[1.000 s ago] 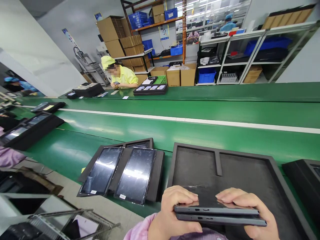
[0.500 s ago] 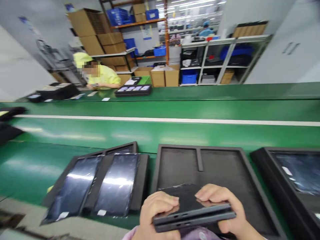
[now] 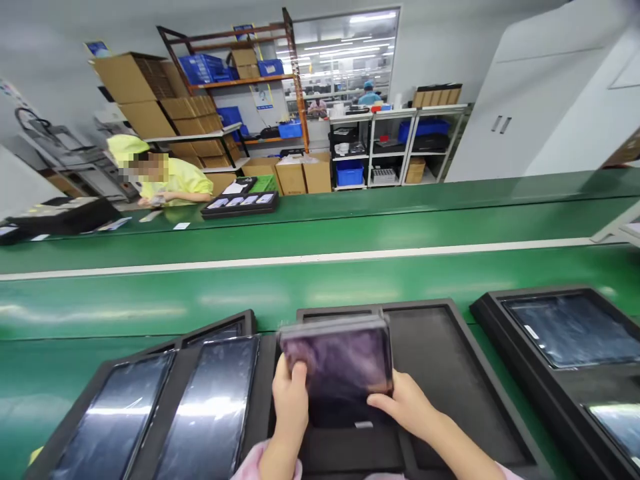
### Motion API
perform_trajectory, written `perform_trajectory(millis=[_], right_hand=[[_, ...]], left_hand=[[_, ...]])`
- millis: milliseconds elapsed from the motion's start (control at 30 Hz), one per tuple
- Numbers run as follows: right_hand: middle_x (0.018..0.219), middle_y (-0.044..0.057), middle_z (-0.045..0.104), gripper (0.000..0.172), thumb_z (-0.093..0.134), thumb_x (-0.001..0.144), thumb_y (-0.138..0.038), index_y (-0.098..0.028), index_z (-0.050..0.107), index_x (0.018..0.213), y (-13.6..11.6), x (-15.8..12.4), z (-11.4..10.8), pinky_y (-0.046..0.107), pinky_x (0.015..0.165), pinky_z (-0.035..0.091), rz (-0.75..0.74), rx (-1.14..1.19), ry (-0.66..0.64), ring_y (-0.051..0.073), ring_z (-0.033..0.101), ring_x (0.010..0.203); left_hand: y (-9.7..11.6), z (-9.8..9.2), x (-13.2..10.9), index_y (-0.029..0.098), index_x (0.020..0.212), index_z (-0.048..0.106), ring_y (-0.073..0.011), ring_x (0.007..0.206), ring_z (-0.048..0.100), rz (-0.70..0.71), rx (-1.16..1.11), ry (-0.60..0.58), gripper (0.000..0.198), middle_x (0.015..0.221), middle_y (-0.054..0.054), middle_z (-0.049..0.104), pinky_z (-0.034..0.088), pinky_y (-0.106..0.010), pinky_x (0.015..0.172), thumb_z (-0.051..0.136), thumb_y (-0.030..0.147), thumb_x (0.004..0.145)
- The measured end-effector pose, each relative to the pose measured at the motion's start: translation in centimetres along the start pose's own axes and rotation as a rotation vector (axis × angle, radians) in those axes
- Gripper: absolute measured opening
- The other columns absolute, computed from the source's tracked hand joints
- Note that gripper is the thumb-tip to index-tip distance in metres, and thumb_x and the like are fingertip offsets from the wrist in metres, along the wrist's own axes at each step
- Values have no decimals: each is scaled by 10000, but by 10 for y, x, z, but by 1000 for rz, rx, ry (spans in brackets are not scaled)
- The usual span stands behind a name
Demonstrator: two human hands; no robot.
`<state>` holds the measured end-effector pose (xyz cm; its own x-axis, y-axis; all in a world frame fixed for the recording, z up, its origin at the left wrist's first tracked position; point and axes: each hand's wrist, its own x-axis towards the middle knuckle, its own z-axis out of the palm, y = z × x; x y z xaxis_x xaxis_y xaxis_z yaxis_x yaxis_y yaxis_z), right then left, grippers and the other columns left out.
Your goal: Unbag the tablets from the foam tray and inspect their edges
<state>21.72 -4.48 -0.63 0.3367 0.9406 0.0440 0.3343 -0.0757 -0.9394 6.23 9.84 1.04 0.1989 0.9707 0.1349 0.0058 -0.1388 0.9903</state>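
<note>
Both my hands hold a dark tablet, tilted up with its glossy screen facing me, over the left compartment of an empty black foam tray. My left hand grips its left edge with the thumb on the screen. Its lower right corner rests in my right hand. The tablet is blurred, and I cannot tell whether a second one lies behind it.
A black tray with two tablets lies to the left, another tray with tablets to the right, all on the green conveyor. Across the belt a person in yellow works beside a tray of phones. Shelves of boxes stand behind.
The tablets were held flat and edge-on near my body; now the tablet is raised and tilted screen-up over the empty tray. My view has swung to the right.
</note>
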Motion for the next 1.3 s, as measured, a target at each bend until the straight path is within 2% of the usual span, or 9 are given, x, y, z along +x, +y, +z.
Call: perform_trajectory(millis=[133, 233, 333, 500, 600, 700, 767, 1100, 1300], right_hand=[[865, 90, 695, 494, 439, 794, -346, -158, 435, 1251, -45, -9, -9, 374, 696, 486, 19, -140, 28, 277, 652, 774], [838, 134, 695, 577, 438, 753, -277, -89, 387, 1296, -65, -7, -6, 416, 665, 474, 178, -346, 7, 331, 654, 743], [801, 128, 687, 554, 433, 758, -271, -89, 401, 1280, -66, 1, 2, 421, 659, 460, 202, -435, -28, 336, 647, 723], [739, 68, 635, 330, 332, 858, -410, -183, 546, 967, -53, 35, 10, 364, 657, 458, 34, -149, 135, 247, 610, 698], [806, 34, 606, 308, 455, 792, -398, -200, 521, 1019, -52, 71, 10, 311, 606, 475, 21, 170, 251, 181, 582, 651], [650, -24, 551, 409, 531, 711, -385, -191, 496, 1070, -55, 102, 5, 267, 441, 434, 119, 406, 181, 136, 500, 463], [579, -49, 518, 391, 538, 699, -367, -185, 510, 1044, -56, 113, 2, 251, 421, 423, 133, 451, 110, 121, 476, 426], [630, -41, 548, 350, 551, 700, -342, -167, 507, 1001, -54, 108, -3, 232, 426, 429, 120, 505, 20, 94, 481, 443], [525, -73, 483, 371, 547, 685, -367, -172, 484, 995, -59, 110, 0, 244, 436, 406, 139, 508, 17, 112, 466, 430]], left_hand=[[-7, 45, 10, 133, 886, 623, -251, 918, 621, -162, 12, -19, 396, 949, -127, 667, 479, -389, 834, 543, 500, 761], [-16, 76, 5, 134, 1140, 547, -273, 1240, 442, -164, -29, -60, 510, 1287, -169, 521, 328, -421, 1038, 608, 422, 723], [-13, 90, 7, 149, 1222, 502, -241, 1299, 372, -74, -135, -207, 529, 1381, -142, 441, 263, -396, 1088, 563, 384, 752], [15, 82, 34, 159, 1078, 585, -228, 1060, 555, -3, -182, -275, 365, 1149, -106, 597, 399, -392, 964, 501, 252, 734], [25, 76, 45, 169, 912, 624, -208, 955, 577, 12, -176, -270, 281, 1036, -70, 585, 452, -347, 867, 519, 185, 652], [30, 71, 49, 169, 853, 630, -196, 904, 583, 10, -180, -293, 242, 969, -53, 575, 465, -326, 818, 536, 178, 630], [31, 68, 49, 167, 856, 628, -187, 859, 588, -6, -186, -319, 235, 916, -44, 587, 466, -323, 798, 536, 180, 641], [40, 64, 50, 172, 848, 589, -168, 777, 579, -99, -238, -422, 221, 829, -18, 589, 456, -301, 744, 552, 178, 630], [41, 62, 52, 178, 847, 574, -162, 784, 559, -126, -248, -445, 231, 836, -11, 574, 440, -284, 740, 558, 171, 617]])
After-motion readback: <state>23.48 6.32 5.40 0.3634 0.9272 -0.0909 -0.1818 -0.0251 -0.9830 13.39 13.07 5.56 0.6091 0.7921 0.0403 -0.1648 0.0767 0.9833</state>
